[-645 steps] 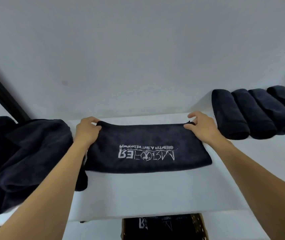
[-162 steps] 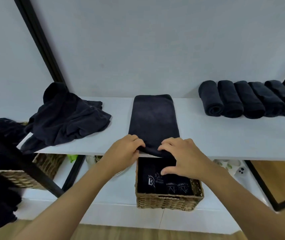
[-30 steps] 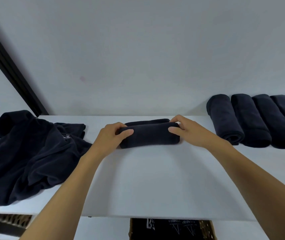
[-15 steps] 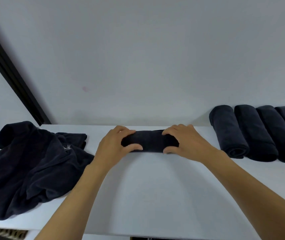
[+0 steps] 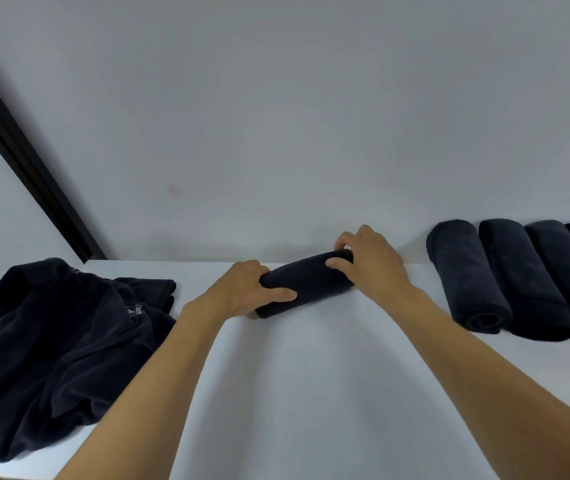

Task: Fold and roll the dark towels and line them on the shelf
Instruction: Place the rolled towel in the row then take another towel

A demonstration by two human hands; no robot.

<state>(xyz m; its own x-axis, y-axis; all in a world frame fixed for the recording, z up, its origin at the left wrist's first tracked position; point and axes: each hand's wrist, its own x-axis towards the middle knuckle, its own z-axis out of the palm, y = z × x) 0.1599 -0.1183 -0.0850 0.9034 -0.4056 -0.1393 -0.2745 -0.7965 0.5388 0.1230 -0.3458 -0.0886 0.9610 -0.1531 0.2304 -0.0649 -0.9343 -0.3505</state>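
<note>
A dark rolled towel [image 5: 307, 282] lies on the white shelf [image 5: 311, 393], angled with its right end farther back near the wall. My left hand [image 5: 245, 294] grips its near left end, thumb across the front. My right hand [image 5: 370, 263] clasps its far right end from above. A row of several finished dark rolls [image 5: 505, 278] lies side by side at the right, a hand's width from my right hand. A heap of loose dark towels [image 5: 54, 344] sits at the left of the shelf.
The pale wall [image 5: 294, 133] rises straight behind the shelf. A black frame post [image 5: 27, 161] slants up at the left. Bare white shelf surface spreads between my forearms and toward the front edge.
The roll has turned from lying crosswise to slanting, its right end swung back toward the wall. Both hands kept their grip and moved slightly rightward with it.
</note>
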